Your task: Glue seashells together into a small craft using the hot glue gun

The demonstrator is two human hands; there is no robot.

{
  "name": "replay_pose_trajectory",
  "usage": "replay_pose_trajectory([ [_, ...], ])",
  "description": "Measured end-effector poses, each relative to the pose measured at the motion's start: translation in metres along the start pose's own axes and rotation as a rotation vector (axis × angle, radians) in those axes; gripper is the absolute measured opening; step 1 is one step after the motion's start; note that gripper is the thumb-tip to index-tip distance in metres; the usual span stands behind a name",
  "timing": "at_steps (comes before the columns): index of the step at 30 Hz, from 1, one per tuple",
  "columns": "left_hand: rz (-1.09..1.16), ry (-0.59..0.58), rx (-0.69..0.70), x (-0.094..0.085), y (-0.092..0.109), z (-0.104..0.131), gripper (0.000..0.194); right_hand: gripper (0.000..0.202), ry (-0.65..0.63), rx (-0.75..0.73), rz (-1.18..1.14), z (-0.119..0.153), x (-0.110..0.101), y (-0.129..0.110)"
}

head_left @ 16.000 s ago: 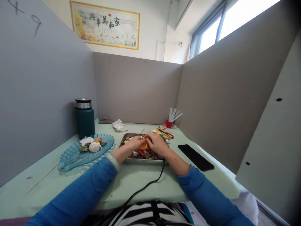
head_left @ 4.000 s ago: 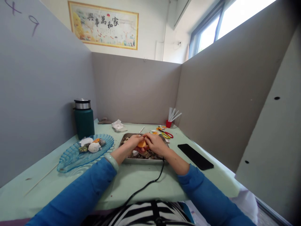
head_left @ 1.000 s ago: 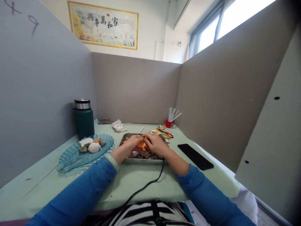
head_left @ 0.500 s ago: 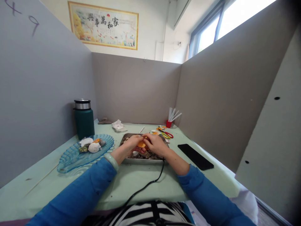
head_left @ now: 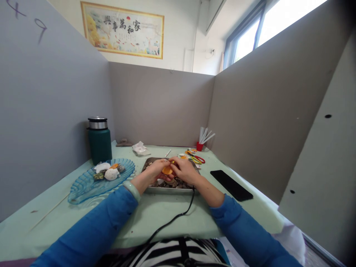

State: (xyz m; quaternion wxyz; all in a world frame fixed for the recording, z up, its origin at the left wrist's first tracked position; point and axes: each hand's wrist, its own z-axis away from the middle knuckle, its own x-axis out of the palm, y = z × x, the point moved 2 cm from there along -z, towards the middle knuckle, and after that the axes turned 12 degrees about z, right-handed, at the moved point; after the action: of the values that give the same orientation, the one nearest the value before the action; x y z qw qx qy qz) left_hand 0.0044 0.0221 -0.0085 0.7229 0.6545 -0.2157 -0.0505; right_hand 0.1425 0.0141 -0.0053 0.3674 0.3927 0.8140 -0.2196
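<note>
Holding an orange shell [head_left: 167, 170] (rounded) above the metal tray [head_left: 169, 191].

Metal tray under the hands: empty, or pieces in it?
Not empty: small brown and pale pieces show inside the metal tray. How full is unclear; left hand and right hand cover part.

Left hand [head_left: 158, 170] and right hand [head_left: 181, 168] together, fingers on orange shell [head_left: 167, 171] above metal tray [head_left: 169, 191] of small stones or shells. Blue plate [head_left: 83, 188] on left of counter [head_left: 158, 209], white shell [head_left: 112, 174] on it; green bottle [head_left: 100, 146] behind plate. Scissors [head_left: 199, 160] beyond tray, right side; red cup [head_left: 199, 147] of white sticks [head_left: 205, 135] farther back. Black slab [head_left: 231, 184] right of tray.
</note>
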Motion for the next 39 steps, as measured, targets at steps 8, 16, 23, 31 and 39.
replay_pose_trajectory([
  [8, 0.016, -0.006, -0.005, -0.0012, -0.0012, -0.0021, 0.016, 0.02, 0.007, -0.004, -0.011, -0.0004, -0.002, -0.001],
  [16, 0.031, -0.052, 0.002, -0.0035, -0.0017, -0.0036, 0.016, 0.02, 0.013, -0.004, -0.016, 0.0001, -0.0015, -0.0011],
  [23, 0.037, -0.054, 0.005, -0.003, -0.0009, -0.0022, 0.021, 0.02, 0.018, -0.005, -0.015, -0.0001, -0.0036, -0.0021],
  [31, 0.04, -0.056, 0.004, -0.003, -0.0012, -0.0022, 0.018, 0.02, 0.02, -0.003, -0.013, -0.0005, -0.0026, -0.0013],
  [39, 0.035, -0.036, -0.011, -0.0026, 0.0001, -0.0009, 0.015, 0.02, 0.028, -0.014, -0.025, -0.0011, 0.0003, 0.0002],
])
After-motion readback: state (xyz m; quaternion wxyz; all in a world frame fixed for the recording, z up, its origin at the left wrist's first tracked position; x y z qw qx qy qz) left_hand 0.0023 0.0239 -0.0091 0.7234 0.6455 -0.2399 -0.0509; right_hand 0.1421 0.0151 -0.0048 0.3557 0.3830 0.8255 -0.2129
